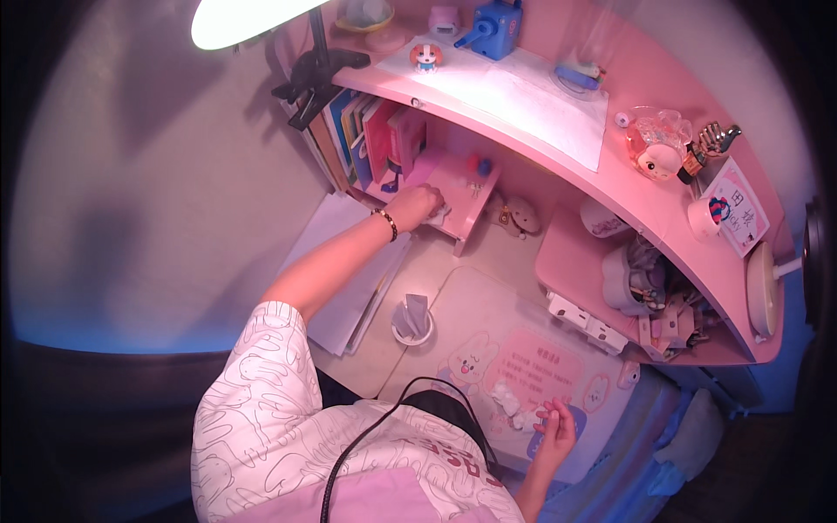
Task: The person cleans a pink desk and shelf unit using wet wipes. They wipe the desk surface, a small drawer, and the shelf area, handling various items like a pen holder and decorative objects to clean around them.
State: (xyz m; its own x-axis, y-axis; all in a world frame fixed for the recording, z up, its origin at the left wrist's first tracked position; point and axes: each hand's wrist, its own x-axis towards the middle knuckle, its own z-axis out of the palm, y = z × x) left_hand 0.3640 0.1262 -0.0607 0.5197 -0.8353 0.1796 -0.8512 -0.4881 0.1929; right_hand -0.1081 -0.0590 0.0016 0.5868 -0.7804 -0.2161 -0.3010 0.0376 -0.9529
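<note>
My left hand (418, 206), with a beaded bracelet (386, 225) at the wrist, reaches into the lower left of a pink desk shelf. It presses a crumpled white tissue (441, 214) against the front edge of a small pink inner shelf (461, 209). Blue and red small items (482, 165) lie farther back on that shelf. Low on the right, my right hand (557, 428) hovers over or rests near the printed desk mat (471, 294), fingers loosely bent and apart, with nothing visible in them. Beside it lie crumpled white tissues (507, 397) on the mat.
Books (376, 140) stand left of the inner shelf; a plush toy (516, 214) sits to its right. A white cup (413, 338) holds a grey packet. Papers (327, 261) lie under my left forearm. A black cable (366, 428) crosses my shirt. Figurines (426, 59) line the top.
</note>
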